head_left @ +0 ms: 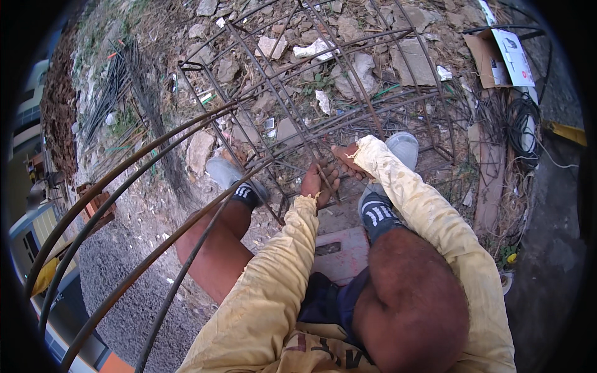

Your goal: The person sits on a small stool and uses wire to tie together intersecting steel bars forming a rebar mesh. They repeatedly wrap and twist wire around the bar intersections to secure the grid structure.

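A cage of thin metal rods (339, 53) lies on the rubble-strewn ground (143, 273) in front of the person, its near end between and just beyond the shoes (403, 149). It looks rusty, so the bars are probably rough and dry, not slippery. As a whole it is likely heavy, awkward and hard to break; single rods seem stiff, though the long rods (134, 155) running off to the left may spring a little at their far ends. The main lengthwise bars, close to a crossing ring, look like the firmest place to take hold; cut ends could scratch bare skin.

The left hand (313, 181) is half curled, palm up, with a short rod (328, 184) crossing it; whether the fingers truly grip it, I cannot tell. The right hand (349, 160) is close beside it, fingers bent and narrow, but what they hold, if anything, does not show.

The sleeve (429, 205) covers the right wrist. The far end of the cage is cut off at the top edge. Overlapping bars make it unclear whether the short rod belongs to the cage.
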Tool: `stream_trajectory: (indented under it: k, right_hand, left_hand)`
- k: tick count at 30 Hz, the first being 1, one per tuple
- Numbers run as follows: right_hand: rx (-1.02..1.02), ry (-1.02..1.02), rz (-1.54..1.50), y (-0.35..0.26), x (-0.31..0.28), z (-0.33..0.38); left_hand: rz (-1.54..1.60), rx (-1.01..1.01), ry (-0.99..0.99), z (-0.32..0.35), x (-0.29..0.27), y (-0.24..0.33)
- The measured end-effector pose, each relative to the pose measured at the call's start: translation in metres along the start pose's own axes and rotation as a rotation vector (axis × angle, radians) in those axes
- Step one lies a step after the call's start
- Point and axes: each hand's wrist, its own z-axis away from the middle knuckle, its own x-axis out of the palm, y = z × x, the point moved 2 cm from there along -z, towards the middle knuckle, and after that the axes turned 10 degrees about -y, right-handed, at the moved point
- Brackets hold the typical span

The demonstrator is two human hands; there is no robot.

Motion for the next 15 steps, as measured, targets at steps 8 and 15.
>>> stream_trajectory:
  k: [8,15]
  right_hand:
    - [-0.231,0.329,0.860,0.025,0.021,-0.094]
    - [-0.187,-0.070,-0.711,0.014,0.018,-0.022]
  left_hand:
    - [-0.148,0.051,0.123,0.008,-0.004,0.004]
    - [-0.204,0.063,0.222,0.035,-0.013,0.018]
